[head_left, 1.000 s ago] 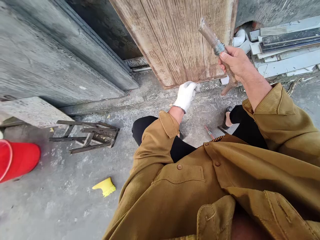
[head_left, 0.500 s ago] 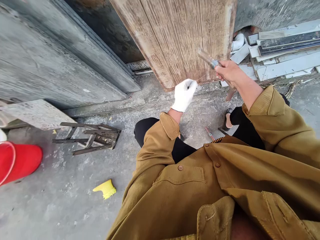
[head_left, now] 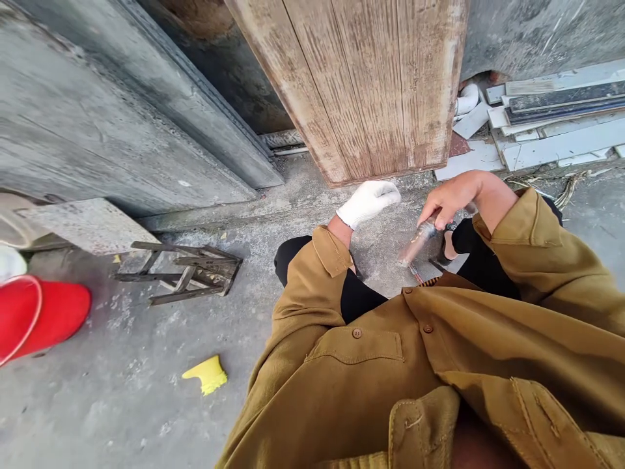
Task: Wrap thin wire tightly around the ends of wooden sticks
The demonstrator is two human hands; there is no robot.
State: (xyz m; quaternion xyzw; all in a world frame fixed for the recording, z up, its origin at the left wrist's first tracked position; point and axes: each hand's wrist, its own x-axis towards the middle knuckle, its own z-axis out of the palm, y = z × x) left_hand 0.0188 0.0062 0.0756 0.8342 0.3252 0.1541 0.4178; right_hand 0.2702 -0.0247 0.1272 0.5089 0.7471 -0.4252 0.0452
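Note:
My right hand (head_left: pixel 452 198), bare, is closed around a short wooden stick (head_left: pixel 413 250) with a band of wire wound about its middle. The stick's near end tilts down toward my lap and is blurred by motion. To the left, my left hand (head_left: pixel 372 200) wears a white glove, its fingers pressed together near the foot of a weathered wooden panel (head_left: pixel 371 98). Whether a thin strand lies in its fingertips cannot be seen. A thin reddish rod (head_left: pixel 416 275) with metal on it shows on the ground below the stick, partly covered.
A small wooden stool (head_left: pixel 188 270) lies tipped on the concrete at left, by a red bucket (head_left: pixel 61 312) and a speckled board (head_left: pixel 97 225). A yellow scrap (head_left: pixel 208 374) lies nearer. White planks (head_left: pixel 566 140) are stacked at right; a grey panel (head_left: pixel 112 124) leans at left.
My right hand has swung the stick down and toward me, its wire-wound part now lower. My left hand has turned and moved slightly right and down; the thin strand between the hands no longer shows.

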